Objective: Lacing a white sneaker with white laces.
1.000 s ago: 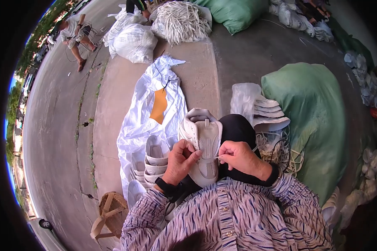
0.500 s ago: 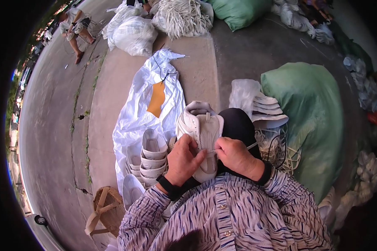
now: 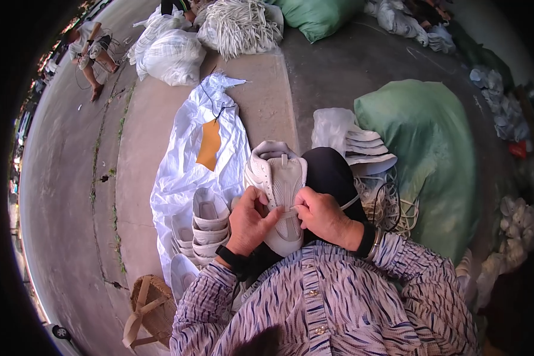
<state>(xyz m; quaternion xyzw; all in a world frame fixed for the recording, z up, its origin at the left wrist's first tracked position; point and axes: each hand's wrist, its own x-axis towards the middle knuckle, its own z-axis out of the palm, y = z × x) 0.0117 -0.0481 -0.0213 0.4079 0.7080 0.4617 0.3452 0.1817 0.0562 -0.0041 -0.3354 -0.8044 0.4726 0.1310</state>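
Off-white shoe (image 3: 285, 181), mesh tongue, smooth overlays. Held upper side up at the lap, toe pointed toward the wearer, heel opening away; seems tilted slightly, exact angle cannot be told. Tongue tab raised at collar. Upper eyelets on left edge seen unlaced. Thin pale lace (image 3: 289, 209) stretched crosswise over the tongue's toe end; pale strand (image 3: 350, 203) seen draped over right knee, link to lace hidden.

We see the shoe (image 3: 286, 175) between left hand (image 3: 249, 222) and right hand (image 3: 327, 218). Stacked shoes (image 3: 210, 224) sit left, on a sheet (image 3: 181, 163); laces (image 3: 381, 199) lie right, beside a sack (image 3: 424, 148).
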